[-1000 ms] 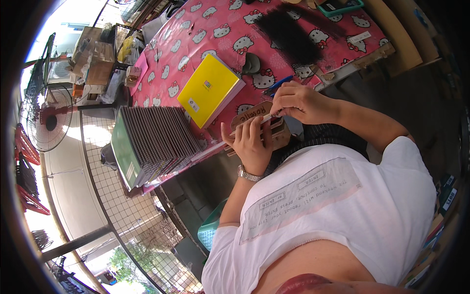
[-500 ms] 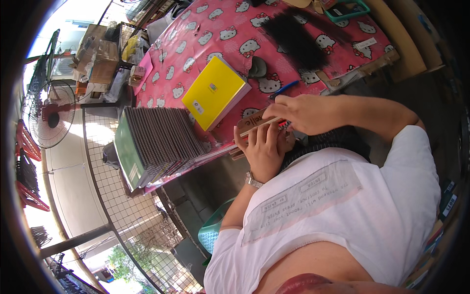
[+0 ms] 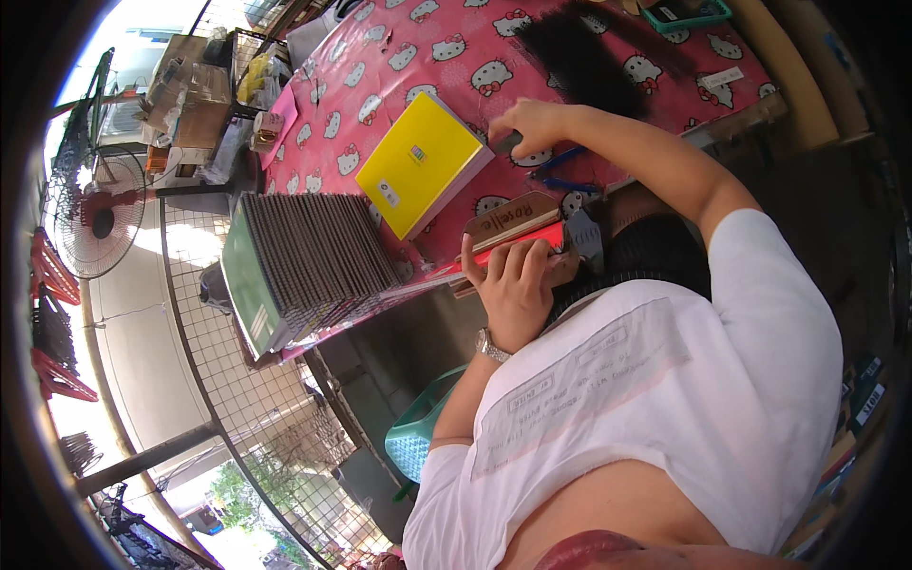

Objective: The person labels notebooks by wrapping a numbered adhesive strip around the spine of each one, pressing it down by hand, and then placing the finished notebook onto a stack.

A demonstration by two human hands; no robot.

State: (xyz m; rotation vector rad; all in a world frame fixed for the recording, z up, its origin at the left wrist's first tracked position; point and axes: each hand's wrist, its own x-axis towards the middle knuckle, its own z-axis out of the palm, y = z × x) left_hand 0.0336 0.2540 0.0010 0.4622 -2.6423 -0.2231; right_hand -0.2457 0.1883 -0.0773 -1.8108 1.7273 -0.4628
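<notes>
brown cardboard boxes (image 3: 195, 100) stacked upper left beyond the table. yellow book's cover has a small white label (image 3: 387, 193) and a little multicolour square (image 3: 416, 154). white rectangular tag (image 3: 722, 78), possibly paper, upper right on pink cloth.

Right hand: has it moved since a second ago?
Yes. The right hand has left the notebook held by the left hand and reached out onto the pink tablecloth, beside the yellow book.

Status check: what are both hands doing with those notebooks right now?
Left hand grips a brown-covered book with a red edge at the table edge. Right hand rests on the pink tablecloth beside the yellow notebook. Stack of spiral notebooks sits apart.
</notes>
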